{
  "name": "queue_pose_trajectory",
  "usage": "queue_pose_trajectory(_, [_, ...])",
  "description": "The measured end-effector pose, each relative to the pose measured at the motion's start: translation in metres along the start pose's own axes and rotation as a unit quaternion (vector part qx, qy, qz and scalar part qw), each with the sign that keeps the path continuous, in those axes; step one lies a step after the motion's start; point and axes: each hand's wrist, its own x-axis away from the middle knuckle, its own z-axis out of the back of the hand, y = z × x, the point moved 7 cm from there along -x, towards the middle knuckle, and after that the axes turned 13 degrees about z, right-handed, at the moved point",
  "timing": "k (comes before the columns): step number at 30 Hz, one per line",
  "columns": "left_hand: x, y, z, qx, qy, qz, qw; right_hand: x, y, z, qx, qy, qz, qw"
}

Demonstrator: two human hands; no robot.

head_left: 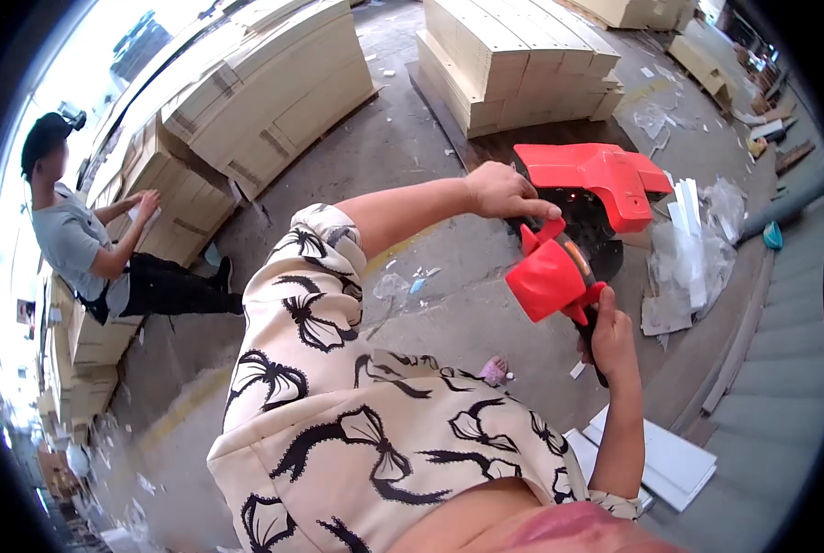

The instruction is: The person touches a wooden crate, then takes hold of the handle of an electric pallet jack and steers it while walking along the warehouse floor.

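Observation:
I hold the control handle [543, 280] of a red electric pallet truck [606, 175], right of the middle. The handle's head is red, with a black curved grip and small red thumb levers. My left hand [504, 191] is closed at the far end of the grip, its thumb on a red lever; its fingers are partly hidden. Around the near end of the grip my right hand [612, 341] is wrapped, thumb up by the other red lever. The truck's red cover lies just beyond the handle, above a dark base.
Stacked long cartons [523, 55] stand beyond the truck, with another carton stack [274, 101] at the far left. A co-worker [89, 226] stands left, hands together. Plastic wrap and white strips [688, 244] lie at right; white boards [675, 461] lie near my right forearm.

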Motion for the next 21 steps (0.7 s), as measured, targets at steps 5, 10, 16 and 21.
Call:
queue_pose_trajectory(5, [-0.031, 0.068, -0.030, 0.007, -0.050, -0.006, 0.999, -0.007, 0.049, 0.092, 0.141, 0.018, 0.124, 0.982])
queue_pose_trajectory(10, [-0.064, 0.174, -0.078, 0.044, -0.070, -0.066, 0.994, -0.003, 0.134, 0.202, 0.207, 0.022, 0.128, 0.970])
queue_pose_trajectory(16, [-0.140, 0.209, -0.083, 0.043, -0.112, -0.011, 0.993, -0.051, 0.166, 0.275, 0.299, 0.065, 0.127, 0.944])
queue_pose_trajectory(21, [-0.209, 0.173, -0.048, 0.040, -0.088, 0.008, 0.995, -0.125, 0.141, 0.279, 0.282, 0.034, 0.188, 0.940])
